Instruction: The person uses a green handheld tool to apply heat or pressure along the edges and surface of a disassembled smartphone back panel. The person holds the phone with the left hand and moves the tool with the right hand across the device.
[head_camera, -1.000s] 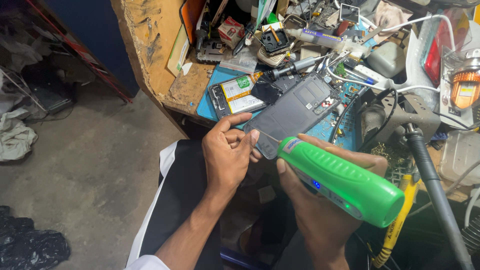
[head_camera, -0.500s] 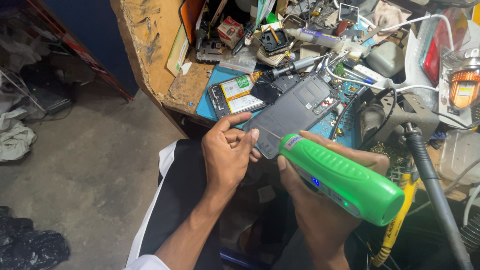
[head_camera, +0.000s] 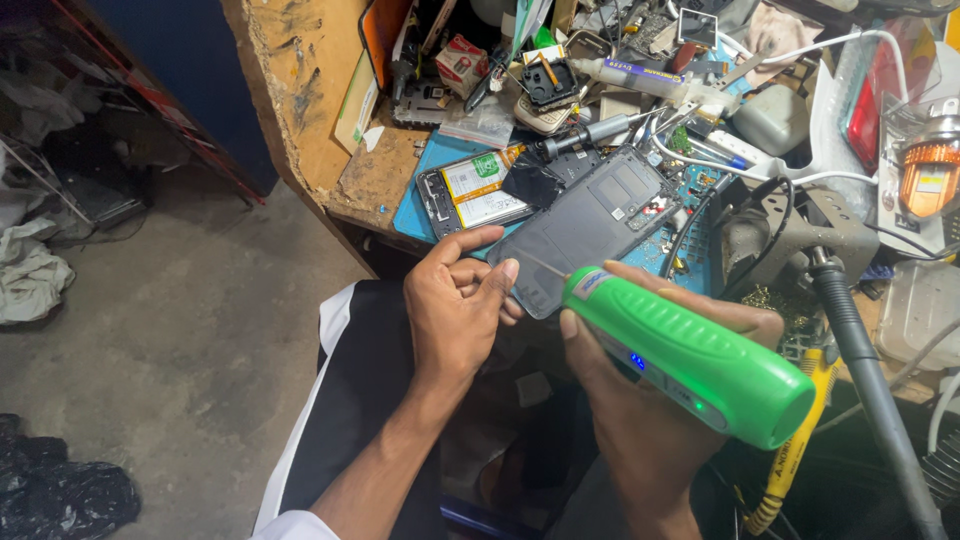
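Note:
My left hand (head_camera: 458, 300) grips the near corner of a dark grey phone back panel (head_camera: 590, 225) that rests on a blue mat (head_camera: 430, 170) at the bench edge. My right hand (head_camera: 650, 400) is wrapped around a thick green handheld tool (head_camera: 690, 355) with a small blue light on its side. The tool's thin tip points at the panel's near edge, close to my left fingertips. An opened phone (head_camera: 472, 195) showing its battery lies just left of the panel.
The wooden bench (head_camera: 310, 90) is crowded with small parts, a screwdriver (head_camera: 585, 135), a white tube (head_camera: 640, 75), cables and a grey stand (head_camera: 790, 225). A yellow-handled tool (head_camera: 790, 460) hangs at the right. Bare concrete floor (head_camera: 170, 330) lies to the left with rags.
Both hands and the green tool have stayed almost still; only the view has shifted slightly.

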